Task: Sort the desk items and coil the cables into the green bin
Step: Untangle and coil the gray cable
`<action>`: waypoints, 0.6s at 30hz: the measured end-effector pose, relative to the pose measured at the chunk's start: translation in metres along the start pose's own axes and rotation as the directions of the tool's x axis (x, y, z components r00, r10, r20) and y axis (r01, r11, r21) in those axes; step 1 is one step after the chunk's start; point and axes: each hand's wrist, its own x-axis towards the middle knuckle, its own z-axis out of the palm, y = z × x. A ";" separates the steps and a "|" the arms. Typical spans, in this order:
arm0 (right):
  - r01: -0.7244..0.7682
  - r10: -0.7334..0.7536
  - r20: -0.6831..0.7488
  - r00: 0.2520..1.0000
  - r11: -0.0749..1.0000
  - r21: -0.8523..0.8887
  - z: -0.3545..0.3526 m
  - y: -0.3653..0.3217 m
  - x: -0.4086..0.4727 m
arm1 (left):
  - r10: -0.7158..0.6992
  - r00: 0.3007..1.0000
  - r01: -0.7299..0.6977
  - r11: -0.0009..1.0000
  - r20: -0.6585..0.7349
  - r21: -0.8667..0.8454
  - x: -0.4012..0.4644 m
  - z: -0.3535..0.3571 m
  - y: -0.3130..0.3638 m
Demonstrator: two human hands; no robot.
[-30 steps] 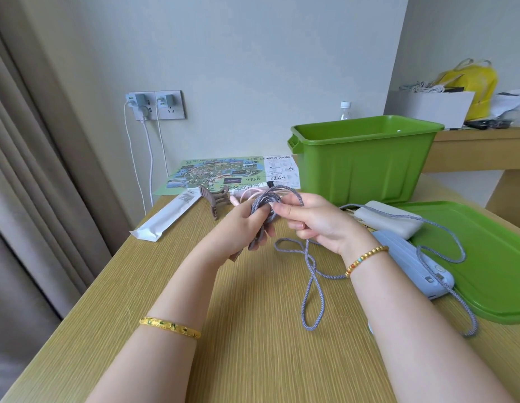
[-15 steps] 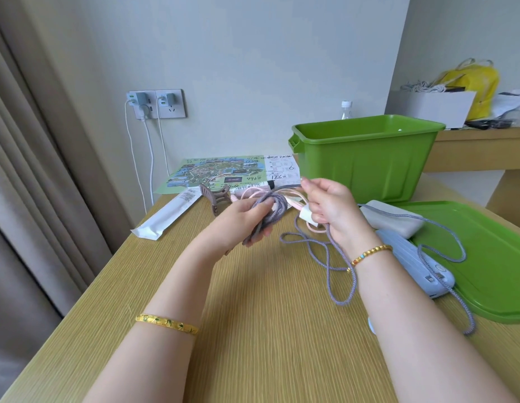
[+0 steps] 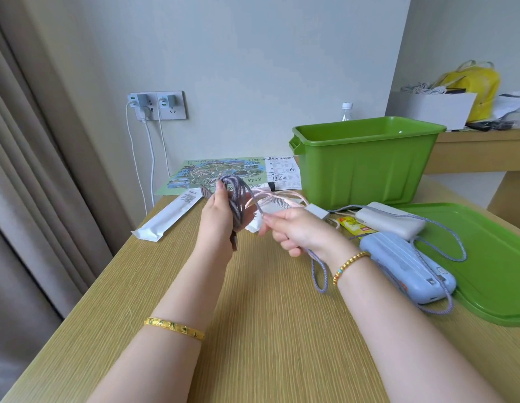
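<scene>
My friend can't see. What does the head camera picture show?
Two hands wind a purple cable above a wooden desk: the left hand holds the coil, the right hand pinches the loose end. A green bin stands open behind.

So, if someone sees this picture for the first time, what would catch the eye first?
Probably the two hands at the centre: the left hand holds a coil of purple-grey cable, and the right hand pinches the loose strand running from it. Next comes the bright green bin, standing open at the back right of the desk. Its green lid lies flat at the right, beside a pale blue power bank.
</scene>
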 end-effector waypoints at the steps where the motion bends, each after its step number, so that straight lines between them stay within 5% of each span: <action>1: -0.019 0.020 0.027 0.999 1.000 -0.023 0.003 0.000 0.000 | -0.010 1.000 0.011 1.000 0.029 -0.030 -0.001 0.001 0.000; 9: -0.090 0.128 0.235 0.964 0.982 -0.164 0.011 -0.003 -0.009 | 0.086 0.996 -0.086 0.994 -0.005 0.063 -0.002 0.005 0.004; 18: 0.010 -0.004 0.488 0.873 1.000 -0.010 -0.018 -0.015 -0.021 | 0.190 0.970 -0.106 0.891 -0.152 0.441 0.002 -0.010 0.008</action>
